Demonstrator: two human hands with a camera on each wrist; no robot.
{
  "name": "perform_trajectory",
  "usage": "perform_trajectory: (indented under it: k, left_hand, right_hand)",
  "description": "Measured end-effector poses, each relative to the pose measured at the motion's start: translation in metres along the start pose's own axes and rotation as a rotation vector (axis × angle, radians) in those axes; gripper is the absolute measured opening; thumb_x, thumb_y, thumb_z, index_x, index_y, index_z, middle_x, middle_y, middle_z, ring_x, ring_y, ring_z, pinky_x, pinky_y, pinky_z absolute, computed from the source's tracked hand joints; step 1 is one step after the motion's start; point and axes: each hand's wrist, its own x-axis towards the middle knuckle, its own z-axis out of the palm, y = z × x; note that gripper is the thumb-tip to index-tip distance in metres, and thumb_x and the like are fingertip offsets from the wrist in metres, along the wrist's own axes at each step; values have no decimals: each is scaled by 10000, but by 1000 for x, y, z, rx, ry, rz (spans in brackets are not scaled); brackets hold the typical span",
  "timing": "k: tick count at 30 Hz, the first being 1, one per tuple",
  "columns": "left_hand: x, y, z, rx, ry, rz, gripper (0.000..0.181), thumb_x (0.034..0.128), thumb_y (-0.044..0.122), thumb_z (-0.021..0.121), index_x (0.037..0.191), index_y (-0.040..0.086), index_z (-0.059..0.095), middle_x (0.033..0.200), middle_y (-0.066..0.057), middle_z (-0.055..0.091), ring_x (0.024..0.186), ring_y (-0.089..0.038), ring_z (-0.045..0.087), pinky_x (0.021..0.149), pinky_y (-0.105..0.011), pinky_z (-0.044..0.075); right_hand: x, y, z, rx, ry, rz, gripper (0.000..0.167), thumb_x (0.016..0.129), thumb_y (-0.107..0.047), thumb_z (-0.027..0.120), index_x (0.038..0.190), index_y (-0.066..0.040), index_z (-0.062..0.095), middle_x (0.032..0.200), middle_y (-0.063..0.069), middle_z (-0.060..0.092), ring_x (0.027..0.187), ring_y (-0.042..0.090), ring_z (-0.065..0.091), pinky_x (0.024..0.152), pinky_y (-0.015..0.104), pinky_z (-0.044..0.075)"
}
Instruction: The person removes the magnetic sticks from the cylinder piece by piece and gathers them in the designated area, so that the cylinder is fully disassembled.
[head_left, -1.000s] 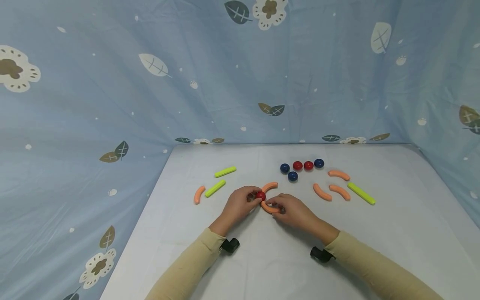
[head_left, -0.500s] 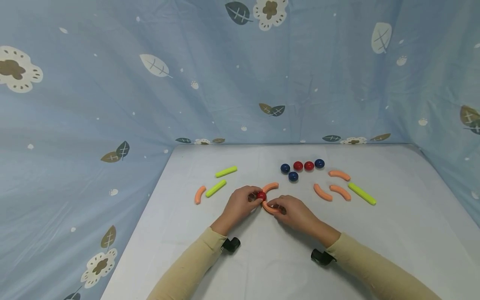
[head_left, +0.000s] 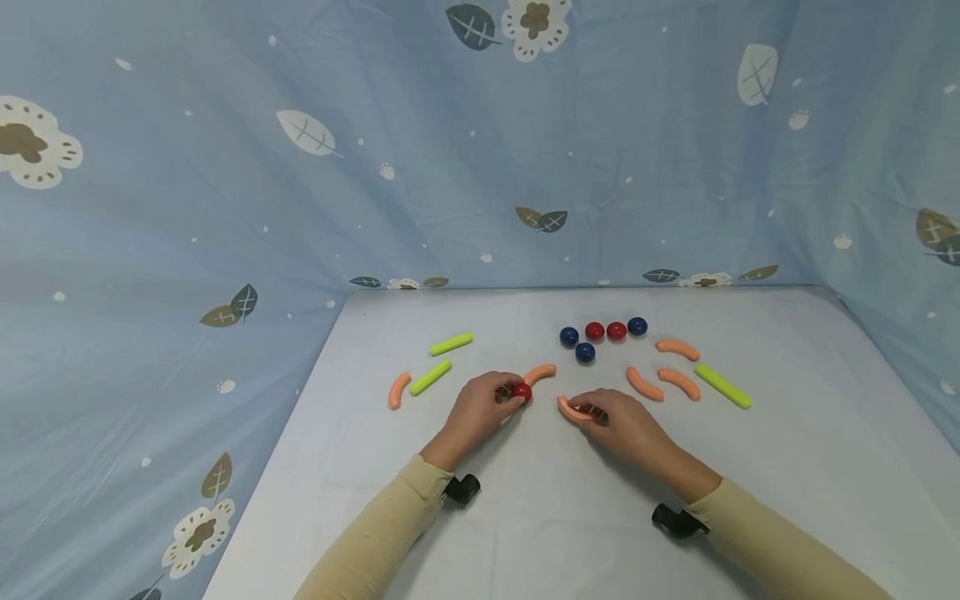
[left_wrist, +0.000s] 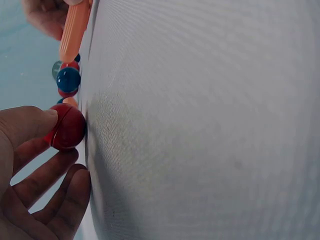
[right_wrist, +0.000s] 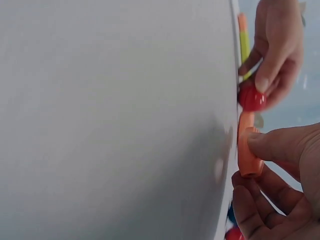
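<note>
My left hand pinches a red ball between thumb and fingers, low at the white table. A curved orange piece lies just behind that ball, its near end at or against it; whether they are joined, I cannot tell. To the right, my right hand grips a second curved orange stick by its side, thumb on one face. A gap separates this stick from the red ball in the head view. Grooves run along the held stick in the left wrist view.
Blue balls and red balls cluster at the back. Several orange curved pieces and a green stick lie right. Left are two green sticks and an orange piece. A patterned blue curtain borders the table.
My right hand has drawn the curved orange stick away from the red ball, to the right; before, its end was at the ball. My left hand stays in place with the ball.
</note>
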Motion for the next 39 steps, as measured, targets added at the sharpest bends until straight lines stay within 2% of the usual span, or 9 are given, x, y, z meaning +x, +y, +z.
perform_trajectory:
  k: [6,14,19,24,33,39]
  left_hand:
    - [-1,0,-1,-12,-1,-15,299,929,238,769,1220,179,735,1053,38,698,895,-110,616,787,-271,539]
    - [-2,1,-1,-8,3,-20,295,929,240,770,1218,187,735,1105,35,700,923,-111,626,819,-281,545]
    - [-1,-1,-1,-10,5,-12,295,929,239,770,1218,187,735,1096,33,700,923,-112,626,817,-280,542]
    - [-1,-1,-1,-16,6,-9,298,930,241,769,1221,187,734,1101,31,700,934,-112,633,826,-282,545]
    - [-1,-1,0,-28,7,-11,298,928,234,770,1220,187,736,1099,36,703,943,-109,637,839,-284,547]
    - [-1,0,-1,-29,7,-16,298,927,233,772,1219,188,737,1087,37,702,934,-113,632,838,-285,546]
  right_hand:
    - [-10,18,-15,-1,43,46,318,894,-81,770,1208,-116,738,1069,-10,723,895,134,639,787,375,568]
    - [-22,38,-34,-36,79,96,335,869,-64,786,1200,-70,731,1060,41,724,883,174,638,771,391,566]
    - [-28,47,-43,-31,91,135,313,915,-130,766,1224,-87,736,1036,13,731,873,160,624,753,360,542]
    - [-32,50,-46,-28,75,187,291,943,-176,739,1213,-70,742,1028,21,731,874,164,626,732,337,523]
    - [-34,52,-45,-35,82,178,244,926,-136,750,1147,-34,749,1003,44,733,857,194,636,725,376,528]
    - [-33,51,-44,-57,83,185,251,925,-128,744,1154,-25,742,1002,40,732,813,162,600,679,319,510]
